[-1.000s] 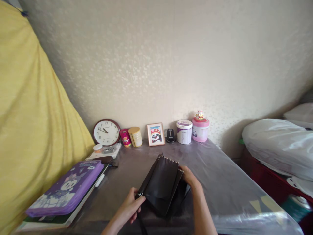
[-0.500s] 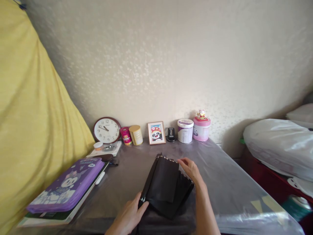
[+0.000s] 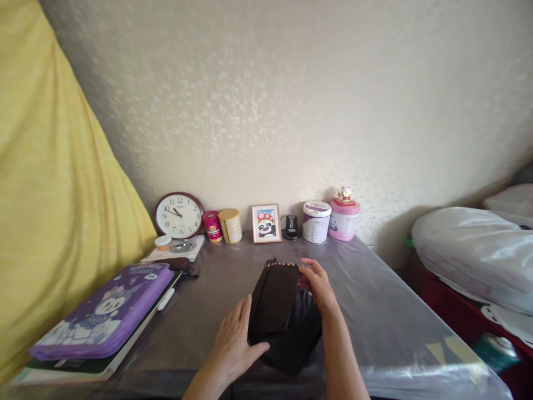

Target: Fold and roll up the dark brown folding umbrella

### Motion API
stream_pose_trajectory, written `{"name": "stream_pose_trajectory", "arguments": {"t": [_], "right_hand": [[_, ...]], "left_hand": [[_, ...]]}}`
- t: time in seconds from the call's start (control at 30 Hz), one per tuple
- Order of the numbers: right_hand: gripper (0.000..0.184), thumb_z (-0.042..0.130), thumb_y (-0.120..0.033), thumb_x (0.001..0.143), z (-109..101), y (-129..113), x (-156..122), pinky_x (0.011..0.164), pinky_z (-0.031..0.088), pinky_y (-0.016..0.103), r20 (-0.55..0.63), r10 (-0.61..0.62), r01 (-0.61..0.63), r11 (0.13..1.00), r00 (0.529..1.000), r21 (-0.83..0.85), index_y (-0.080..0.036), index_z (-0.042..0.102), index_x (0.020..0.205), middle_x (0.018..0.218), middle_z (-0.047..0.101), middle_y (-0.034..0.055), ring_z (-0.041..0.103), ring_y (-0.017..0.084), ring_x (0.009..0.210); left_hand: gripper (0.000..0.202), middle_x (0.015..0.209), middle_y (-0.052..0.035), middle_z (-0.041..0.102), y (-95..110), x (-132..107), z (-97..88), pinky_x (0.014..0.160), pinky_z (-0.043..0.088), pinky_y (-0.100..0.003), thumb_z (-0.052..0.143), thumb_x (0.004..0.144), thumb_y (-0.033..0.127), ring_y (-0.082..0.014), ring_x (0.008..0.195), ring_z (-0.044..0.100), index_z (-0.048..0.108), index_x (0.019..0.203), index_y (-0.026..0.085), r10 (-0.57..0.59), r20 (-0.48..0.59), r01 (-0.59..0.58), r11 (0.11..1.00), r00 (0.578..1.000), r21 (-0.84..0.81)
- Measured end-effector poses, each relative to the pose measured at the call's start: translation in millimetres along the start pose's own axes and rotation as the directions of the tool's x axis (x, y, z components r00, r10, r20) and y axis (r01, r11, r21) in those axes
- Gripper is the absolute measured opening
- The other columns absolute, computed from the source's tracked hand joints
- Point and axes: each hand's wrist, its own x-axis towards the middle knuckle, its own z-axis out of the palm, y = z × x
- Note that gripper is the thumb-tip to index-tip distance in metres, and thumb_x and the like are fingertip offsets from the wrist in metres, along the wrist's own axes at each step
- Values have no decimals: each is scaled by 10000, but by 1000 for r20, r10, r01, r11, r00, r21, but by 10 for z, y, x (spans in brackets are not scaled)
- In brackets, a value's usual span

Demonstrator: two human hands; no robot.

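Note:
A black leather bag (image 3: 280, 311) with a pale stitched top edge lies flat on the plastic-covered table (image 3: 378, 311), near its front edge. My left hand (image 3: 237, 347) rests flat against the bag's left side, fingers stretched out and thumb on its lower flap. My right hand (image 3: 318, 286) lies on the bag's upper right corner, fingers curled over the stitched edge.
Along the wall stand a round clock (image 3: 179, 215), a pink tin (image 3: 212, 226), a yellow tin (image 3: 230, 225), a framed panda picture (image 3: 266, 223), a small black device (image 3: 291, 228), a white tub (image 3: 316, 221) and a pink tub (image 3: 343, 217). A purple case (image 3: 106, 311) lies left. White bags (image 3: 474, 250) sit right.
The bag has gone from raised and tilted to lying flat on the table. My left hand let go of its lower corner and spread flat beside it; my right hand moved onto the top edge.

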Motion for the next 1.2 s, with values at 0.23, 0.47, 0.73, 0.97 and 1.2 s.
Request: {"name": "stream_pose_trajectory", "arguments": {"t": [0.23, 0.47, 0.73, 0.97, 1.2], "right_hand": [[328, 720, -322, 610, 199, 13, 7, 625, 516, 256, 94, -26, 2, 968, 995, 249, -196, 606, 890, 593, 600, -41, 608, 114, 561], [410, 676, -398, 656, 224, 17, -6, 703, 504, 306, 129, -71, 57, 992, 989, 111, -200, 542, 989, 865, 684, 51, 658, 191, 779], [255, 574, -372, 661, 1, 178, 110, 692, 480, 326, 54, -214, 212, 842, 975, -496, -187, 598, 836, 781, 682, 61, 641, 212, 744], [271, 449, -341, 712, -332, 140, 103, 677, 427, 286, 59, -211, 166, 540, 976, -825, -182, 640, 819, 754, 677, 45, 611, 190, 723], [302, 516, -440, 701, -503, 113, 57, 576, 387, 255, 93, -50, 106, 526, 994, -844, -185, 677, 709, 647, 645, 22, 572, 171, 630]], "left_hand": [[569, 1314, -108, 453, -18, 143, 182, 965, 357, -323, 420, 782, 292, -213, 1170, 458, 348, 1334, 174, 73, -185, -110, 973, 980, -201], [384, 876, -91, 670, -108, 204, 29, 766, 407, -270, 317, 840, 374, -223, 894, 599, 640, 902, 175, -147, -143, 58, 868, 979, -494], [455, 435, 15, 388, -270, 232, -45, 522, 290, -258, 344, 793, 496, -146, 497, 434, 315, 428, 226, -436, -127, 337, 822, 891, -458], [417, 458, 51, 289, -388, 221, 1, 506, 268, -250, 366, 761, 517, -126, 489, 369, 274, 470, 232, -417, -160, 272, 793, 895, -546], [428, 512, 39, 418, -376, 189, -56, 533, 311, -235, 385, 734, 583, -143, 552, 446, 420, 537, 204, -351, -97, 218, 752, 931, -622]]}}
